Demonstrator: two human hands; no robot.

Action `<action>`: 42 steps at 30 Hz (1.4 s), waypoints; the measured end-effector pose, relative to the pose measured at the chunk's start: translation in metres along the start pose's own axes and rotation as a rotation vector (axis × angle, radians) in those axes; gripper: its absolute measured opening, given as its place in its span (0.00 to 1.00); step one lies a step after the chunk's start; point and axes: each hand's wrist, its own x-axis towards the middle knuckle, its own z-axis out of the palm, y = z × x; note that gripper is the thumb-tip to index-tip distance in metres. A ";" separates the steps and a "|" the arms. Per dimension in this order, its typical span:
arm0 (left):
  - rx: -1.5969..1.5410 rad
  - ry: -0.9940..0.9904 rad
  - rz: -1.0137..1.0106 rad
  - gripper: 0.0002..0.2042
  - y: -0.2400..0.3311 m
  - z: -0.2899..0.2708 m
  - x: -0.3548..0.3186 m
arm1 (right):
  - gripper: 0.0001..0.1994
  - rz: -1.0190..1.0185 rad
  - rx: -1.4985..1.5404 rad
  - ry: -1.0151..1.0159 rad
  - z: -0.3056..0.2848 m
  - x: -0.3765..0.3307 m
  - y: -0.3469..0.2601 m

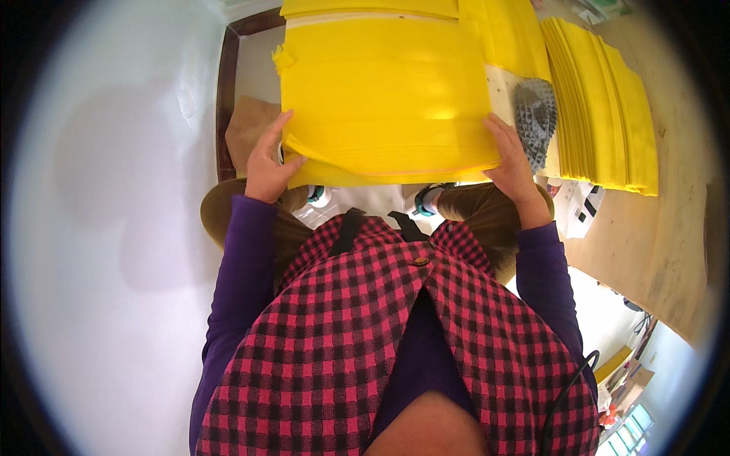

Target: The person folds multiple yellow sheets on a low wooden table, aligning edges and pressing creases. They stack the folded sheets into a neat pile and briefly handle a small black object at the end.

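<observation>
A stack of yellow cloth sheets (384,91) lies before me, its near edge above my knees. My left hand (270,167) is at its near left corner, thumb and fingers around the edge, where the top layers curl up a little. On the opposite side, my right hand (511,161) grips the near right corner, with the fingers along the side edge and the thumb partly hidden. A loose, frayed tuft sticks out from the stack's left edge. Beneath the upper layers, more yellow cloth shows along the near edge.
To the right, a fanned pile of yellow cloth (601,106) rests on a wooden table (631,235). A grey patterned bundle (535,121) lies between the stacks. Brown cardboard (249,133) stands at the left, beside a dark wooden frame (226,99) and a white wall (114,228).
</observation>
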 end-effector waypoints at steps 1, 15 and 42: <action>0.042 -0.014 0.003 0.35 0.001 0.000 -0.001 | 0.41 0.014 0.020 0.018 0.002 -0.002 0.000; 0.140 -0.033 0.032 0.33 -0.006 -0.004 -0.012 | 0.17 0.001 0.152 0.007 0.009 0.006 0.018; -0.167 0.305 -0.245 0.14 -0.019 0.014 0.066 | 0.20 0.386 0.346 0.287 0.034 0.076 0.045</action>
